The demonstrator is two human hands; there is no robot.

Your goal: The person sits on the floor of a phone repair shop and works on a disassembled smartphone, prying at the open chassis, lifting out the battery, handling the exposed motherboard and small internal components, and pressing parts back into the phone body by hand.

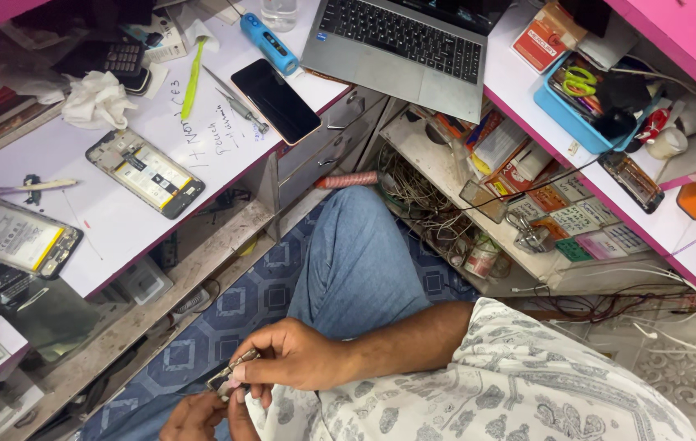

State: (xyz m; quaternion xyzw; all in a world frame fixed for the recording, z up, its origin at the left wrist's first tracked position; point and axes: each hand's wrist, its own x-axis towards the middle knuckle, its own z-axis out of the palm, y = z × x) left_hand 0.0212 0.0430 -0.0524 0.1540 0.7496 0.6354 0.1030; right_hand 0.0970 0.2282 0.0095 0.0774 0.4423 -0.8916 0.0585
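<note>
My right hand (291, 358) sits low in the view above my lap, its forearm running right into a patterned white sleeve. Its fingertips pinch a small metallic part (232, 378). My left hand (195, 418) is just below at the bottom edge, partly cut off, and touches the same part from underneath. My jeans-clad leg (360, 261) stretches up behind both hands. The part is too small and too covered by fingers to tell its exact kind.
A white bench holds two opened phones (148, 171) (21, 237), a black smartphone (276, 100), tweezers (234, 102), a green toothbrush (193, 77), crumpled tissue (96, 100) and a laptop (401, 45). At right are a blue tray (556, 106) with scissors and shelves of tangled wires (413, 192).
</note>
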